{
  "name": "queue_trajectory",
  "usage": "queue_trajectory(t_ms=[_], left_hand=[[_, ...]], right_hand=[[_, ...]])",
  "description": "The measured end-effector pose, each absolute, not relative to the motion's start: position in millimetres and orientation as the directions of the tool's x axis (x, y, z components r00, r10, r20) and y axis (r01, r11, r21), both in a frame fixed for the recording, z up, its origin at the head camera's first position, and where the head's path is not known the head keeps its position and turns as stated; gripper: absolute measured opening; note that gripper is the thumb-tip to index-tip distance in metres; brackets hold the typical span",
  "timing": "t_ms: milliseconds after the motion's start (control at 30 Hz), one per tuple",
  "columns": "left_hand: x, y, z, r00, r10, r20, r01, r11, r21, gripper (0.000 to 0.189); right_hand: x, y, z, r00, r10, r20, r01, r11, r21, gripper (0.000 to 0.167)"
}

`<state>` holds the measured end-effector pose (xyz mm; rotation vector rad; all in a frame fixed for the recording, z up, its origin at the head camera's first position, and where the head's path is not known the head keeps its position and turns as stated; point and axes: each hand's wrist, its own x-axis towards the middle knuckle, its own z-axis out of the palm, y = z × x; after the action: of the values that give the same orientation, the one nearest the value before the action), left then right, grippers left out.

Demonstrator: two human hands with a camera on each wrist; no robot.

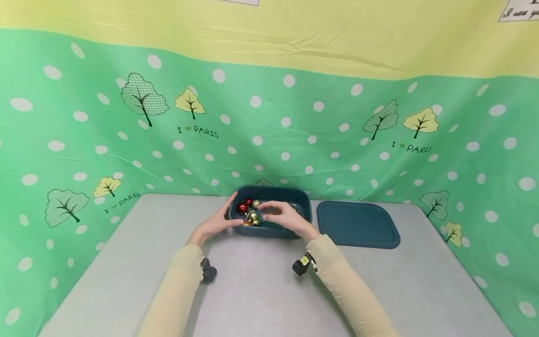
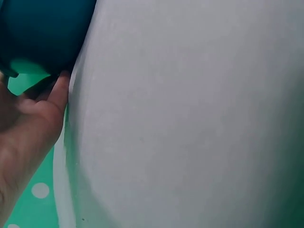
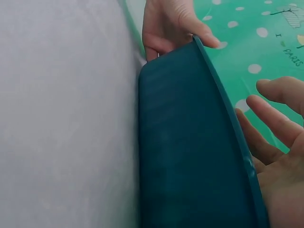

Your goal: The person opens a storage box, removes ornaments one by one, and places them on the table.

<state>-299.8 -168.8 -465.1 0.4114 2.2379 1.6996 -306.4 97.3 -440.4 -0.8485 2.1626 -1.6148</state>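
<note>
A dark teal box stands at the back of the table with its top uncovered. Small shiny baubles, red and gold, lie in its left part. My left hand grips the box's left end; in the right wrist view its thumb lies over the rim and its fingers are against the outer side. Over the middle of the box is my right hand, its fingers spread and slightly bent, and no bauble shows between them in the right wrist view. That hand hides part of the box's inside.
A flat teal lid lies on the table just right of the box. The grey tabletop stretches in front. Behind the box hangs a green and yellow patterned cloth, which also runs along both sides.
</note>
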Motion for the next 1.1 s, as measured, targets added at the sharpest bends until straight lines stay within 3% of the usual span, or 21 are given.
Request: queue_trajectory(t_ms=[200, 400, 600, 767, 1100], left_hand=[[-309.8, -172.2, -483.6, -0.921, 0.387, -0.046, 0.061, 0.259, 0.964, 0.1], [-307.9, -172.9, -486.1, -0.929, 0.368, -0.037, 0.073, 0.28, 0.957, 0.1], [-306.8, -171.7, -487.4, -0.928, 0.371, -0.036, 0.07, 0.269, 0.961, 0.098], [-307.3, -169.3, -487.7, -0.925, 0.379, -0.036, 0.071, 0.264, 0.962, 0.097], [-308.2, -170.6, -487.9, -0.929, 0.37, -0.026, 0.077, 0.259, 0.963, 0.099]], right_hand=[[-312.2, 83.5, -437.3, -0.781, -0.624, 0.03, -0.23, 0.243, -0.942, 0.036], [-322.6, 77.8, -443.8, -0.723, -0.69, -0.026, -0.243, 0.289, -0.926, 0.035], [-327.5, 80.9, -454.4, -0.722, -0.69, -0.043, -0.236, 0.304, -0.923, 0.035], [-328.8, 83.3, -459.3, -0.687, -0.721, -0.096, -0.24, 0.349, -0.906, 0.037], [-326.8, 80.9, -455.7, -0.66, -0.739, -0.138, -0.23, 0.373, -0.899, 0.025]])
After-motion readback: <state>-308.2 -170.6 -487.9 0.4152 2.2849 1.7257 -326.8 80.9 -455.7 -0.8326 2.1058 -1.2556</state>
